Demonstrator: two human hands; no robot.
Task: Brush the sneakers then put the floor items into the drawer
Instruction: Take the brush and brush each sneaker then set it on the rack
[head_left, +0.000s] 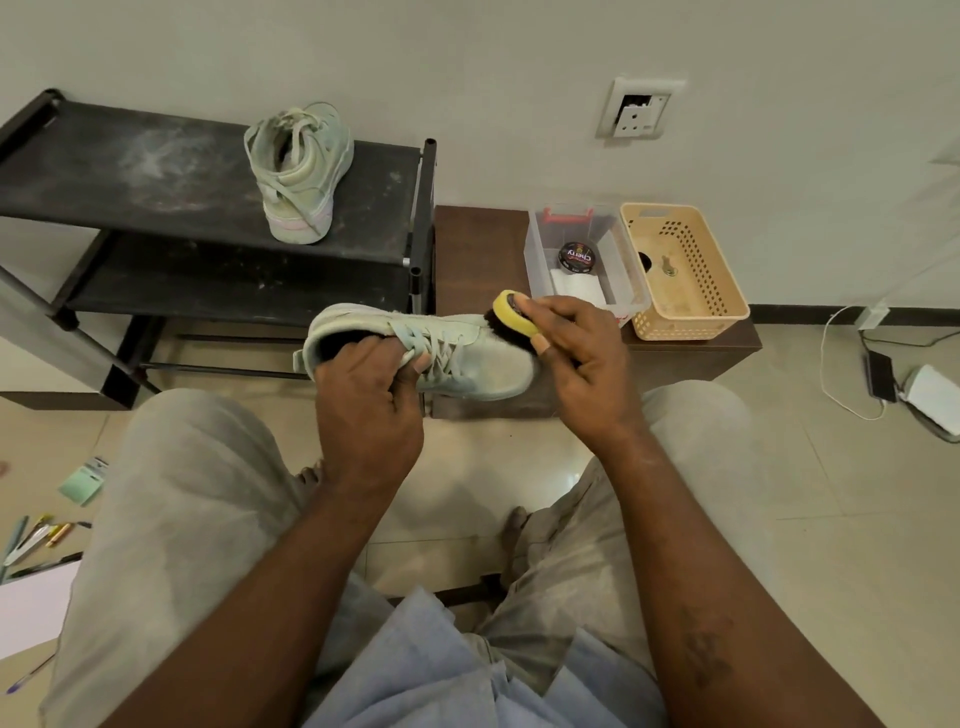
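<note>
My left hand (366, 397) grips a pale green sneaker (483, 366) at its opening and laces, holding it sideways above my knees with the toe pointing right. My right hand (582, 358) is closed on a yellow-backed brush (511, 312) whose dark bristles touch the sneaker's toe. The second pale sneaker (298, 174) stands on the top shelf of the black shoe rack (156, 176). Pens (34, 538), a mint green card (83, 483), white paper (31, 608) and a blue pen (23, 680) lie on the floor at the left.
A low brown cabinet (478, 244) stands right of the rack, carrying a clear box (540, 260) with a polish tin (576, 257) and a beige perforated basket (727, 301). Cables and a charger (883, 374) lie on the floor at the right. A wall socket (636, 111) sits above.
</note>
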